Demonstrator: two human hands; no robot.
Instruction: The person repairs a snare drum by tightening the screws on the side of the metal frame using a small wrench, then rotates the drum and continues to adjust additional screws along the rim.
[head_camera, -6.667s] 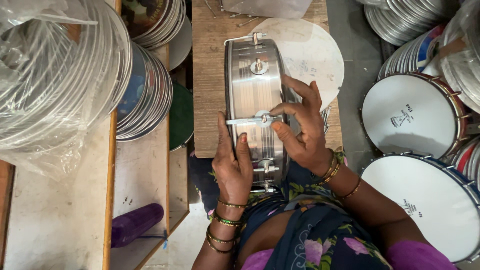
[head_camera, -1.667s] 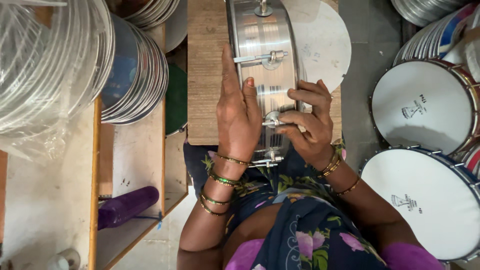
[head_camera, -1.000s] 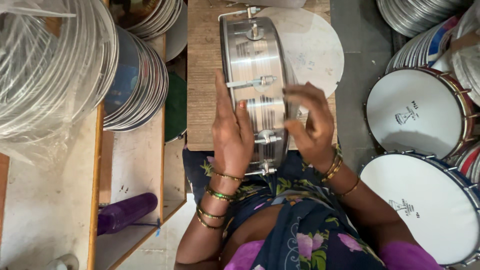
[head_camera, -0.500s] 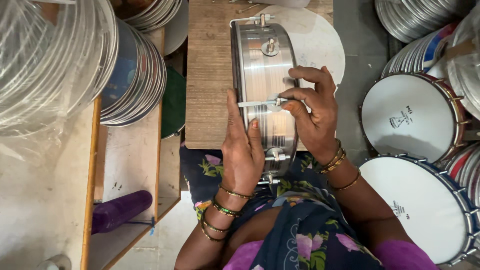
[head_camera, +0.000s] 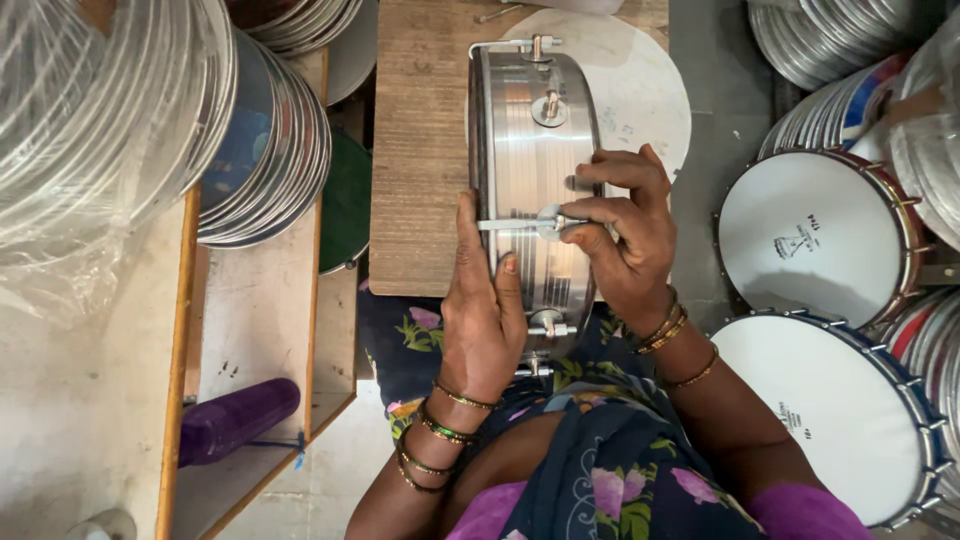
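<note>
Drum shell (head_camera: 530, 170) on wooden board (head_camera: 420, 150); finished drums (head_camera: 810, 240) right, stacked hoops (head_camera: 270, 140) left

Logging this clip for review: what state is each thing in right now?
Metal drum shell: on its side on the wooden board, steadied.
Tension rod: across the shell, pinched.
Left hand: flat against the shell.
Right hand: fingers closed on the rod.
Finished drums: skins fitted, set aside.
Purple bottle: lying down.

We can't see the drum shell's (head_camera: 530, 190) near end, our left hand (head_camera: 485, 310) and lap cover it. The white drumhead (head_camera: 625, 95) behind the shell is mostly hidden. Right of the shell, the finished drums (head_camera: 830, 400) run off the frame edge.
</note>
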